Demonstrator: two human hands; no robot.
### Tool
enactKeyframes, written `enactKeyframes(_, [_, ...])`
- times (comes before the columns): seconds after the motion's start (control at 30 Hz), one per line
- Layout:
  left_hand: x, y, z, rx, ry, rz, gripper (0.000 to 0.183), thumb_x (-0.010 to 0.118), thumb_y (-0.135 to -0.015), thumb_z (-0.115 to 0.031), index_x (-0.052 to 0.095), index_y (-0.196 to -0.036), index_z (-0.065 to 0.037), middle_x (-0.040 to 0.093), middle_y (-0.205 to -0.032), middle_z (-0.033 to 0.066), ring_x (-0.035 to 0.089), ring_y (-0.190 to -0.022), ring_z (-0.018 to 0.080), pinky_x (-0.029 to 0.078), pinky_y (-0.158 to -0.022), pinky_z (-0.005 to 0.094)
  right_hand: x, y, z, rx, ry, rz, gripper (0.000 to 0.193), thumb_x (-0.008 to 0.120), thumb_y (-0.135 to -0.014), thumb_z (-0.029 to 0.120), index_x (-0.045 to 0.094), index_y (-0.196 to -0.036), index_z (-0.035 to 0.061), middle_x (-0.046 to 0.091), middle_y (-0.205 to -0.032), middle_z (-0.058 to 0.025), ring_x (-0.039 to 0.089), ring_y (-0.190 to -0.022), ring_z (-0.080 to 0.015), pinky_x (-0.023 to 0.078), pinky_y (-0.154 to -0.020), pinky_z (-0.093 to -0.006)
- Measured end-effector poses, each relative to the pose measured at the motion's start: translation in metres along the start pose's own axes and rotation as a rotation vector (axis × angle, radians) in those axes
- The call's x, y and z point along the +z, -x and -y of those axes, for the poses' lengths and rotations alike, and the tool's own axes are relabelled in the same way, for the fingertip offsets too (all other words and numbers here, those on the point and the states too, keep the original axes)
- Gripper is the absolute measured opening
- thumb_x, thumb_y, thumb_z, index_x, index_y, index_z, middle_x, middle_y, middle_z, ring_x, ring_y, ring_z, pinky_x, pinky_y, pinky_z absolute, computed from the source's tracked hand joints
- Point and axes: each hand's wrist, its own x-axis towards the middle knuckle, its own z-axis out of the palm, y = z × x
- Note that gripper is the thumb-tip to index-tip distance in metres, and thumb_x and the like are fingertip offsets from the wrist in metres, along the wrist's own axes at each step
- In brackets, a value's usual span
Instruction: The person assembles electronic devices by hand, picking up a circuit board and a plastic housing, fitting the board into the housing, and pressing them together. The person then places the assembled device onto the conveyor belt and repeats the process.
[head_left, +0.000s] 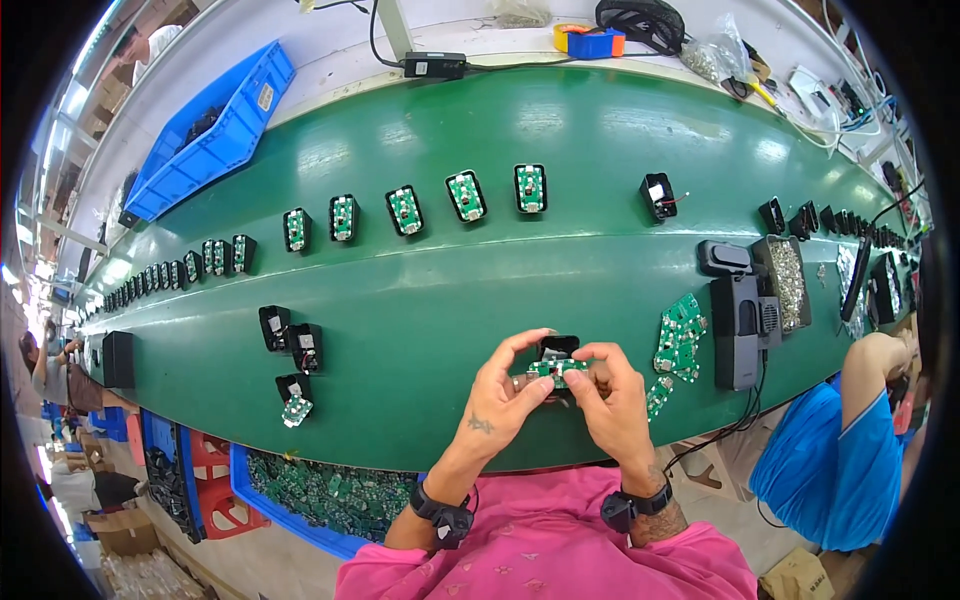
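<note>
Close to the table's front edge, my left hand (507,388) and my right hand (607,392) hold a green circuit board (553,371) between them. Both thumbs press on the board's near side. Behind it a small black plastic case (559,346) shows, its lower part hidden by the board and fingers. Whether the board sits inside the case I cannot tell. Right of my right hand lies a pile of loose green circuit boards (680,338). A smaller group of boards (659,396) is nearest to that hand.
Black cases with boards (466,196) form a long row across the green table (430,290). More cases (306,348) stand at left. A grey device (735,330) and a parts tray (786,275) are at right. A co-worker's blue garment (835,465) is beyond. A blue bin (340,495) holds boards.
</note>
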Motion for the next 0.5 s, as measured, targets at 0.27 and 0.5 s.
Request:
enactKeyframes(0.27, [0.002, -0.002, 0.003, -0.012, 0.007, -0.082, 0.05, 0.057, -0.092, 0.006, 0.046, -0.14, -0.004, 0.058, -0.128, 0.0143, 0.063, -0.106, 0.0162, 0.057, -0.086, 0.0288, 0.011, -0.004, 0.005, -0.299, 0.214, -0.164, 0.021, 0.076, -0.082, 0.008, 0.076, -0.103, 0.0109, 0.054, -0.128, -0.0116, 0.054, -0.108, -0.0236, 0.05, -0.081, -0.0332])
enactKeyframes(0.5, [0.004, 0.002, 0.015, -0.009, -0.075, -0.066, 0.047, 0.057, -0.096, 0.002, 0.044, -0.141, -0.003, 0.061, -0.125, 0.0144, 0.062, -0.105, 0.0142, 0.054, -0.088, 0.0267, 0.019, -0.009, -0.005, -0.363, 0.226, -0.098, 0.012, 0.076, -0.083, 0.011, 0.077, -0.094, 0.0098, 0.056, -0.13, -0.0113, 0.049, -0.12, -0.028, 0.045, -0.094, -0.0421])
